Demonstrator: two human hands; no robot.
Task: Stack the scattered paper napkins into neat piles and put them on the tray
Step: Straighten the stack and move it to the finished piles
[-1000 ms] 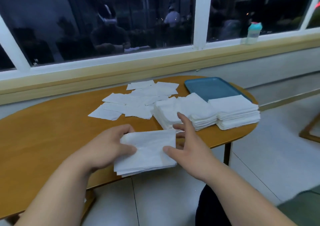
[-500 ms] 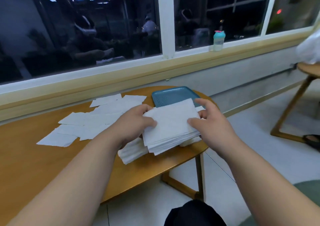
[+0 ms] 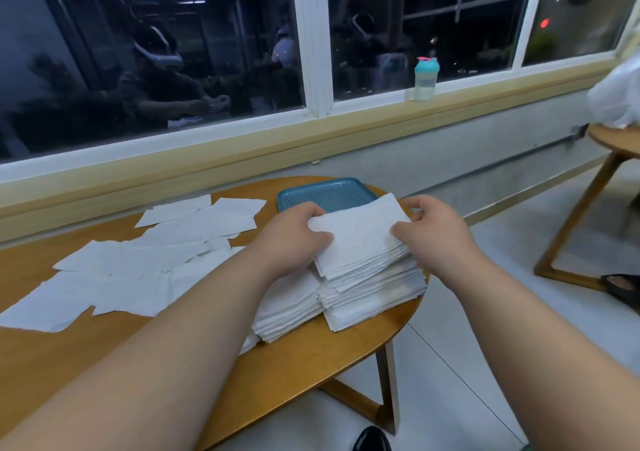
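My bundle (image 3: 360,236) has come down onto the right pile (image 3: 374,298), left hand (image 3: 294,239) and right hand (image 3: 433,232) pinching its sides. The tray (image 3: 329,194) just behind shows bare and loose napkins (image 3: 138,270) litter the table (image 3: 311,364) to the left, so much remains. The right pile hugs the table's rim; the way to the tray looks open.

One left hand (image 3: 294,239), one right hand (image 3: 433,232); one tray (image 3: 325,192); two piles (image 3: 287,308) (image 3: 374,298); one bottle (image 3: 426,78); loose napkins (image 3: 114,277) overlapping, uncountable.
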